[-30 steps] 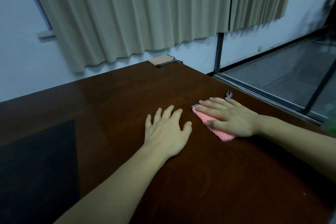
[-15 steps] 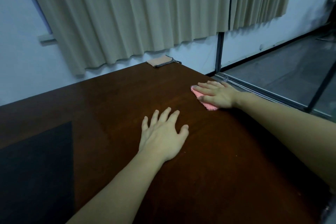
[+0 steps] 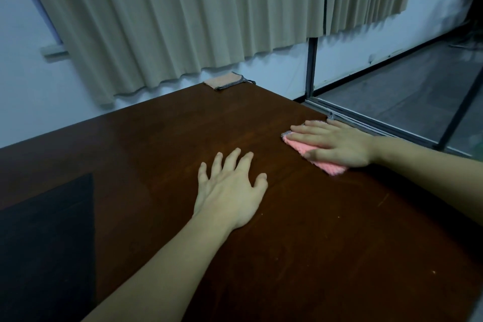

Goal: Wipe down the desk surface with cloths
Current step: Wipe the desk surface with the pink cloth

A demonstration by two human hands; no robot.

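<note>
Pink cloth [image 3: 317,157] lies flat under your right hand [image 3: 339,145], whose fingers are straight, slightly spread and pressing it down near the desk's [image 3: 162,144] right edge. Your left hand [image 3: 230,195] rests palm-down on bare wood beside it, fingers fanned, holding nothing. Dark wood stretches bare to the far corner, where a tan cloth [image 3: 226,80] sits.

A pink cloth [image 3: 311,153] lies on the dark reddish-brown surface [image 3: 162,144], a tan, grey-edged cloth [image 3: 226,80] at twelve o'clock, under beige curtains [image 3: 183,13].
</note>
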